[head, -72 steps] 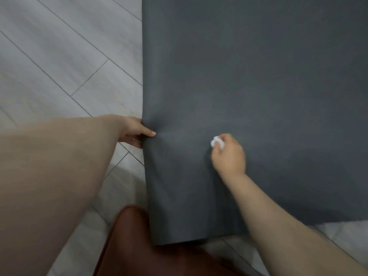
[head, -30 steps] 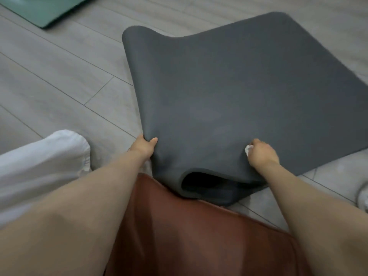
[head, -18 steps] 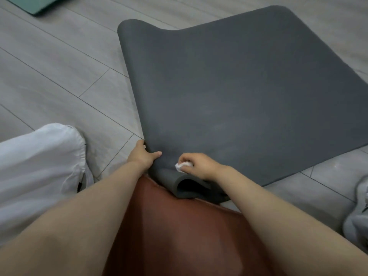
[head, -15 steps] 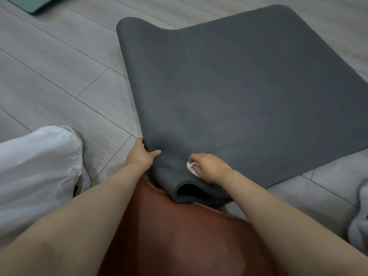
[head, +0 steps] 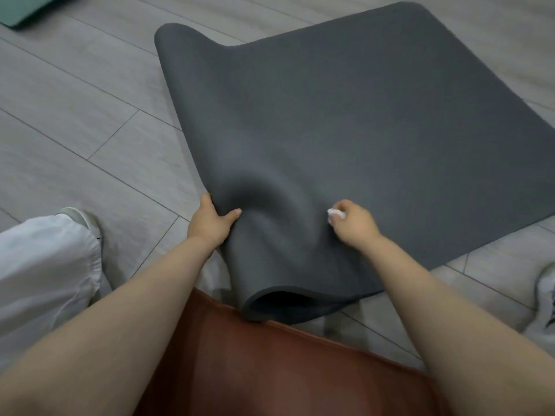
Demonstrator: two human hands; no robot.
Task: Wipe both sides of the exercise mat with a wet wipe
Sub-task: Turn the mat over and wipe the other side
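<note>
A dark grey exercise mat (head: 354, 115) lies across the grey plank floor, its near end raised and curled over a brown seat edge. My left hand (head: 210, 222) grips the mat's left edge, thumb on top, lifting a fold. My right hand (head: 354, 223) holds a small crumpled white wet wipe (head: 335, 213) against the mat's upper surface, to the right of the fold.
A brown leather seat (head: 285, 370) fills the bottom centre under the mat's near end. A white trouser leg (head: 42, 271) with a shoe is at the left, another shoe (head: 545, 304) at the right edge. A teal mat corner (head: 21, 10) lies top left.
My right hand with the wipe has slid to the right and slightly away across the mat. My left hand has pulled the mat's edge higher, and more of the near end hangs toward me.
</note>
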